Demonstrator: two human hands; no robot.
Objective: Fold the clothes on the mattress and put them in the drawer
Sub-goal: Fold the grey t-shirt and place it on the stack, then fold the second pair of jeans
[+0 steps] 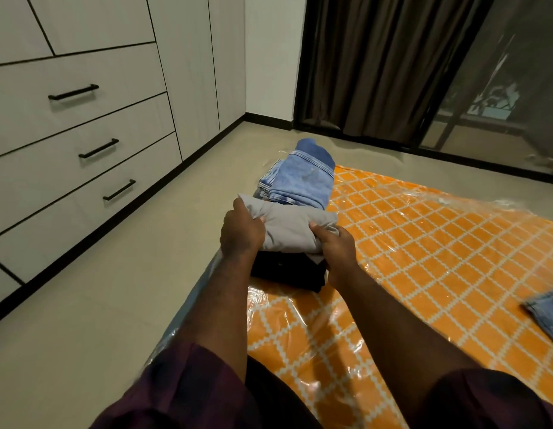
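Broadly, the mattress [424, 243] beneath both hands is wrapped in glossy plastic film, so anything dragged or set down near the grip could slide rather than stay put. Off to the left of the grip, across bare floor, the drawers [74, 119] all look closed. With both hands full, opening one would probably mean a one-handed carry or a set-down, and either could undo the fold.

Just beyond the grip lies a stack of folded jeans [303, 181], its near edge meeting the far edge of the grey garment [297, 224]; a careless lift might tug that stack askew. The grey garment is folded into a thick pad and sits on a folded black garment [287, 270] directly under the grip. Whether any fingers reach below the black one is hidden, so I cannot tell if one piece or two would come up. If only the grey is caught, the black may skid on the film. Well to the right of the grip, a loose piece of denim [544, 314] lies unfolded.

The left hand [241, 227] clasps the grey garment's left end, fingers curled over it. The right hand [337, 246] pinches its near right corner, thumb on top. That corner hold looks shallow, and loose layers could sag open there.
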